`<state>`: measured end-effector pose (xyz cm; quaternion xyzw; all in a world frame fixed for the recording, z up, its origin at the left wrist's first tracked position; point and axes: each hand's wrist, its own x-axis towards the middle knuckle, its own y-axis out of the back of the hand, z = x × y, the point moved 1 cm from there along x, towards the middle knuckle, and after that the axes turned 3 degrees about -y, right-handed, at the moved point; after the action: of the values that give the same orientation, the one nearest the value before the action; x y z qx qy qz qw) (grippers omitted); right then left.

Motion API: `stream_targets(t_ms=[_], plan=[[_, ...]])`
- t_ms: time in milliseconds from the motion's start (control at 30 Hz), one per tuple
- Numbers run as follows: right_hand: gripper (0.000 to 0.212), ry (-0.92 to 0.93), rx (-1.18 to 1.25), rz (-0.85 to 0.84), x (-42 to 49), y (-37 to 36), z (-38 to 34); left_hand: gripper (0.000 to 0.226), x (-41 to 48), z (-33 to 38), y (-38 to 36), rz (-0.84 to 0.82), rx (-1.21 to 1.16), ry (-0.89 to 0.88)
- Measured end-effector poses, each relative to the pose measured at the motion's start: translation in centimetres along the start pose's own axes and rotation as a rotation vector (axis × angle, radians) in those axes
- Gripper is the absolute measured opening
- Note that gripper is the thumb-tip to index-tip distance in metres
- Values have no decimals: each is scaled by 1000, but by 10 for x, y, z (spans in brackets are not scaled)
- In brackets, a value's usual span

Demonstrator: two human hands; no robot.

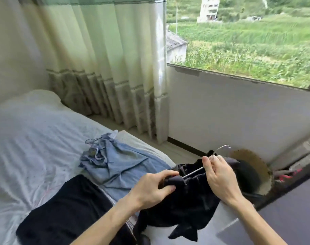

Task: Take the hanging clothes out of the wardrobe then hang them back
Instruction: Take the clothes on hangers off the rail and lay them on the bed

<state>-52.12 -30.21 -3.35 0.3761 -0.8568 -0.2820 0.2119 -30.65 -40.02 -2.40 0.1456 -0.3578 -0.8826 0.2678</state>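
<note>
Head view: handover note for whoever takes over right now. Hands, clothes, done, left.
Left hand pinches the black garment at one end of the wire hanger. Right hand grips it below the hook.
Light blue garment and a dark garment lie on the bed.
Done: those two are out of the wardrobe, which is out of view.
Left: hang everything back. Whether the hanger is going on or coming off, cannot tell.

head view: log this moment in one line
state: black garment on wire hanger | left grip: pinches garment edge | right grip: holds hanger | bed: blue garment lying
</note>
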Motion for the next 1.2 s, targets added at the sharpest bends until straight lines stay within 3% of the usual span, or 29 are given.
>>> stream_targets(t_ms=[400,533,733,967,1200], plan=[[41,310,-51,-104,94,-85,-108,55,3,-58,75,238,9,198],[41,371,-24,-132,121,-101,-133,49,19,-57,88,332,70,290],[42,379,6,-162,160,-108,-166,21,49,-45,114,476,-20,314],[45,354,60,-119,221,-113,-209,16,102,-25,155,577,30,246],[36,436,69,-150,253,-140,-231,16,115,-59,208,724,152,298]])
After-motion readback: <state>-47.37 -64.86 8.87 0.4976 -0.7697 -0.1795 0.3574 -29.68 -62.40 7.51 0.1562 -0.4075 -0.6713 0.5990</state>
